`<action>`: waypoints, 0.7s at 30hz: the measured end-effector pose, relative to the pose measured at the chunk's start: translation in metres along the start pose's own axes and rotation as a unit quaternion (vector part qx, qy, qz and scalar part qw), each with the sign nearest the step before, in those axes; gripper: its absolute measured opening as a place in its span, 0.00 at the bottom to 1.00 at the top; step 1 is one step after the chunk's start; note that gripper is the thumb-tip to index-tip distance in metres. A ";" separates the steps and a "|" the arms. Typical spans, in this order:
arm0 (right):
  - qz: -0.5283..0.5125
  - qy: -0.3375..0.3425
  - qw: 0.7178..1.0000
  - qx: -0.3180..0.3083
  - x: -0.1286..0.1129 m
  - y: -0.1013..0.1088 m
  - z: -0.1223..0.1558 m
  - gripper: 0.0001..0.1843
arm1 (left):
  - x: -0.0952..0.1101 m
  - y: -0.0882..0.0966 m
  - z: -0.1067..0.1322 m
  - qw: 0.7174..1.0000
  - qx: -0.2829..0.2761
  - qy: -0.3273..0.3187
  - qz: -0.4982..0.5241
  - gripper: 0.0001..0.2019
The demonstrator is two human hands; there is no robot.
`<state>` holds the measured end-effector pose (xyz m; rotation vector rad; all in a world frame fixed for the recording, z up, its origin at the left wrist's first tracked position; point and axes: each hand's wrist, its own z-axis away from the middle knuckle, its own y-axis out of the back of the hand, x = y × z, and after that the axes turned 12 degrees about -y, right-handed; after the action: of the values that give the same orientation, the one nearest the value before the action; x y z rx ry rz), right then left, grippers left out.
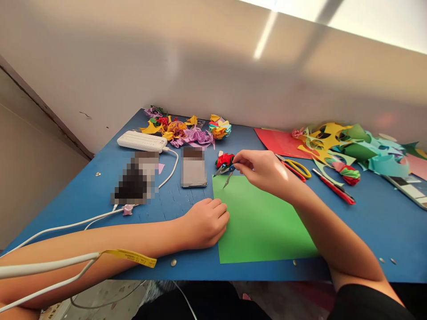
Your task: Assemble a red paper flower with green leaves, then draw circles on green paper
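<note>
A sheet of green paper [263, 226] lies flat on the blue table [376, 240] in front of me. My left hand [207, 223] rests as a loose fist at the paper's left edge, fingers curled under, with nothing showing in it. Above the paper's upper left part, my right hand [256, 168] pinches a drawing compass [228, 177] by its top. The compass legs are spread and slant down to the left. Just behind the compass sits a red crumpled paper flower [224, 160], partly covered by it.
Behind are a phone [194, 167], a white power bank [142, 141] with cables and several paper flowers [176, 129]. To the right lie yellow-handled scissors [302, 169], a red cutter [336, 189], red paper [283, 143] and cut paper scraps [360, 149]. White cables cross my left forearm.
</note>
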<state>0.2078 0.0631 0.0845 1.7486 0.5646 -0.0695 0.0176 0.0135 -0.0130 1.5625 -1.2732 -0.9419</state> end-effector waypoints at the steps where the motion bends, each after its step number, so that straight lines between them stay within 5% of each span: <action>1: 0.007 -0.003 1.000 0.000 0.000 0.000 -0.001 0.05 | 0.000 0.000 0.000 1.000 -0.003 -0.001 -0.002 0.09; 21: 0.032 0.049 0.998 -0.029 0.010 0.009 0.000 0.07 | -0.001 -0.002 0.001 1.000 -0.007 -0.016 -0.023 0.08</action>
<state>0.2200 0.0649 0.0896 1.7195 0.5756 0.0764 0.0175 0.0145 -0.0150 1.5768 -1.2552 -1.0057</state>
